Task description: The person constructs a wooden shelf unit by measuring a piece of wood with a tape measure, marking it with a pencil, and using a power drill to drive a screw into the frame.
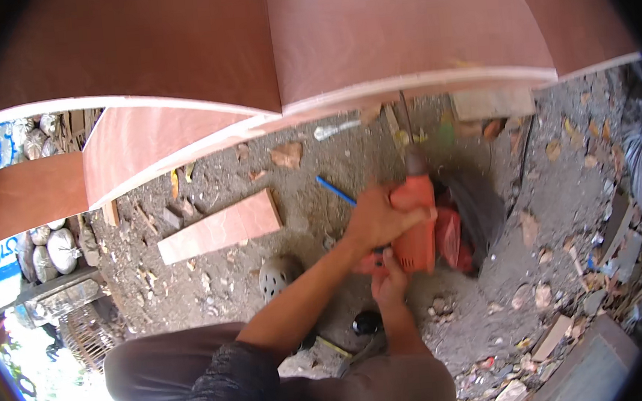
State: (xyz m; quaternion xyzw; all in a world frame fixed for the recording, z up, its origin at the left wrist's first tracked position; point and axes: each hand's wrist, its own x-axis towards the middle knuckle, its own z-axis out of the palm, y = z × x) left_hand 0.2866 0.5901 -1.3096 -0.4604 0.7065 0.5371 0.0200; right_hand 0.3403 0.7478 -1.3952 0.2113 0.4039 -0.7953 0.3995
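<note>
An orange power drill (pixel 416 227) lies sideways in my hands, its long thin bit (pixel 406 118) pointing away from me. The bit's far end is at the lower edge of a large reddish-brown wooden panel (pixel 413 27); whether it touches or enters the wood I cannot tell. My left hand (pixel 383 217) wraps over the front of the drill body, thumb across its top. Behind it, my right hand (pixel 389 278) is closed round the handle. Part of the handle is hidden by my fingers.
A wedge-shaped wood offcut (pixel 221 227) and a blue stick (pixel 335 190) lie on the dirt ground. Right of the drill is a dark bag (pixel 476 203). A board (pixel 494 104) lies under the panel. Scrap and rubble (pixel 558 340) cover the lower right.
</note>
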